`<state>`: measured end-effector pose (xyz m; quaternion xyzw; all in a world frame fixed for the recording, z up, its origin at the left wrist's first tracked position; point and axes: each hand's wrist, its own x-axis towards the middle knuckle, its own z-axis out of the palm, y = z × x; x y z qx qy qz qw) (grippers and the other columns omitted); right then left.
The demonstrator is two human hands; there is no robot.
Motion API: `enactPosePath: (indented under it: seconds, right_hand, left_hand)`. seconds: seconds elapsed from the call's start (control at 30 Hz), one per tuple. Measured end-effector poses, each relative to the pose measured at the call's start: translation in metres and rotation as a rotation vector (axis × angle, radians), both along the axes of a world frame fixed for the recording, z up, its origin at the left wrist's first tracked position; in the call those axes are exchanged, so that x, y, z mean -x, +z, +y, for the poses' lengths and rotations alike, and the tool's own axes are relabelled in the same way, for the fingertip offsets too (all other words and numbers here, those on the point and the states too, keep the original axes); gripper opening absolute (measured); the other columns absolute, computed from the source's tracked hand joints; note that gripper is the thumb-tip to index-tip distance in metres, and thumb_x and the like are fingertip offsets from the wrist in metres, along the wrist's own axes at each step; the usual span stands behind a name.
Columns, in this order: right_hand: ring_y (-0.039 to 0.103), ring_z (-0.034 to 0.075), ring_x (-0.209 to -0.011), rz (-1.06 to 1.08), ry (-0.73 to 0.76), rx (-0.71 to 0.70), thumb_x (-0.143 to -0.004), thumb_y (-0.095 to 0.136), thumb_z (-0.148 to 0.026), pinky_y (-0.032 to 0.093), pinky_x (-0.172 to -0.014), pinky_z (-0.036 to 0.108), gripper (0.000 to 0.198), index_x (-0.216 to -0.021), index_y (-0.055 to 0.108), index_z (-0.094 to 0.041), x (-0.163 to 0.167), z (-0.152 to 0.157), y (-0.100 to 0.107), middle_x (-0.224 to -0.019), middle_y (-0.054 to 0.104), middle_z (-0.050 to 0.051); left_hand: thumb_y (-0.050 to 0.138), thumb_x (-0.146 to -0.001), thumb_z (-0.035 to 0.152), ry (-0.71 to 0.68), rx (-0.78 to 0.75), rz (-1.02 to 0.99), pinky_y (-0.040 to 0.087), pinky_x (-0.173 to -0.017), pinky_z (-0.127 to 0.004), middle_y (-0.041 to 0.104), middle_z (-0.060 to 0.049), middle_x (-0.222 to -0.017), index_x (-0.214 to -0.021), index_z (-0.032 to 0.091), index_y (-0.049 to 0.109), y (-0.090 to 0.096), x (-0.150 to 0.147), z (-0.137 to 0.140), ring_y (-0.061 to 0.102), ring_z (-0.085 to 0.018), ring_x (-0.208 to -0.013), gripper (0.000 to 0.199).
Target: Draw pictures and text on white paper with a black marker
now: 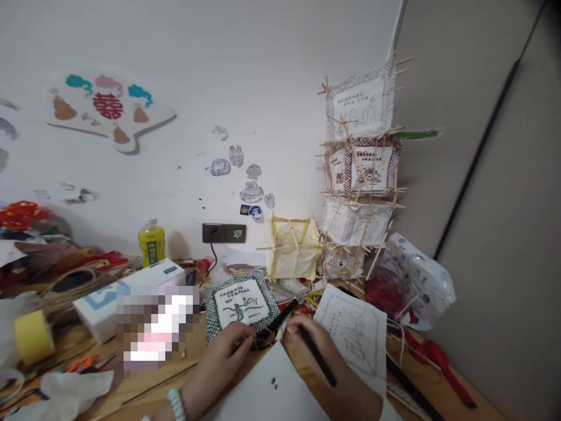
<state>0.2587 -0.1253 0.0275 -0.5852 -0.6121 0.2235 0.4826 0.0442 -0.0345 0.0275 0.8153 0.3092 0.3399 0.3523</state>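
Observation:
A sheet of white paper [267,389] with two small dark marks lies in front of me. At its upper left edge is my left hand [228,354], fingers curled together; what they hold, if anything, I cannot make out. A dark stick-like thing [283,316] slants up from beside those fingers. My right hand [326,356], over the paper's right side, is closed with a black pen [316,355] lying across it. Behind the left hand leans a card with a green patterned border [241,304]. A printed drawing sheet [353,333] lies partly under my right arm.
A white box [131,292], yellow tape roll [34,336], orange-handled scissors [83,363] and bottle [151,242] stand left. Stick-framed paper lanterns [362,164] rise at the back right, beside a yellow one [293,248]. A plastic bag [421,280] and red strap [433,351] lie right.

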Motion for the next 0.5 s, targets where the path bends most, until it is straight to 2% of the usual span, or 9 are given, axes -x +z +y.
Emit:
enactPosePath:
  seconds: [0.03,0.1,0.23,0.3,0.37,0.43,0.5]
  right_hand:
    - [0.061,0.024,-0.086,-0.129,-0.214,-0.053,-0.083,0.047,-0.017,0.047,-0.082,0.036,0.021,-0.091,0.066,-0.019,-0.01,0.005,0.002,-0.088,0.068,0.008]
    - [0.059,0.03,-0.095,-0.347,-0.441,-0.037,-0.077,0.045,-0.007,0.044,-0.086,0.04,0.031,-0.099,0.067,-0.013,-0.027,0.016,-0.001,-0.094,0.067,0.015]
    - [0.06,0.032,-0.093,-0.572,-0.579,0.022,-0.069,0.041,0.004,0.046,-0.084,0.041,0.051,-0.112,0.066,-0.011,-0.044,0.029,-0.013,-0.091,0.067,0.017]
    - [0.06,0.031,-0.09,-0.541,-0.588,-0.037,-0.068,0.043,0.004,0.047,-0.082,0.041,0.052,-0.111,0.067,-0.013,-0.041,0.03,-0.007,-0.089,0.067,0.015]
    - [0.061,0.028,-0.086,-0.403,-0.524,-0.171,-0.069,0.047,-0.002,0.049,-0.08,0.041,0.043,-0.105,0.067,-0.015,-0.031,0.022,0.013,-0.089,0.066,0.013]
    - [0.062,0.025,-0.083,-0.215,-0.372,-0.344,-0.076,0.05,-0.01,0.052,-0.078,0.039,0.032,-0.102,0.067,-0.019,-0.017,0.006,0.041,-0.09,0.066,0.009]
    - [0.062,0.025,-0.096,-0.113,-0.155,-0.461,-0.081,0.056,-0.019,0.052,-0.084,0.039,0.029,-0.108,0.065,-0.024,-0.002,-0.017,0.066,-0.1,0.066,0.007]
  left_hand:
    - [0.047,-0.086,0.039,0.001,-0.051,0.045,0.046,-0.083,-0.038,0.066,-0.009,-0.088,-0.08,0.02,0.065,-0.001,-0.002,0.0,0.059,-0.026,-0.088,0.027]
    - [0.044,-0.087,0.029,0.01,-0.141,0.132,0.044,-0.089,-0.038,0.066,-0.009,-0.097,-0.087,0.019,0.066,-0.001,-0.011,0.0,0.058,-0.026,-0.095,0.024]
    - [0.044,-0.091,0.016,0.102,-0.274,0.323,0.039,-0.097,-0.041,0.063,-0.011,-0.108,-0.101,0.015,0.065,0.002,-0.039,0.004,0.055,-0.024,-0.106,0.023]
    - [0.053,-0.091,0.018,0.157,-0.308,0.435,0.042,-0.093,-0.045,0.064,-0.007,-0.1,-0.095,0.014,0.064,0.004,-0.056,0.008,0.057,-0.024,-0.102,0.013]
    - [0.06,-0.09,0.025,0.199,-0.325,0.526,0.045,-0.091,-0.046,0.064,-0.005,-0.097,-0.089,0.013,0.063,0.004,-0.07,0.01,0.059,-0.023,-0.098,0.012]
    - [0.062,-0.09,0.029,0.232,-0.334,0.579,0.047,-0.089,-0.046,0.064,-0.005,-0.099,-0.09,0.013,0.063,0.002,-0.079,0.01,0.06,-0.022,-0.098,0.016]
    - [0.061,-0.091,0.03,0.259,-0.333,0.593,0.048,-0.088,-0.045,0.063,-0.006,-0.102,-0.096,0.013,0.063,-0.002,-0.083,0.009,0.06,-0.022,-0.098,0.018]
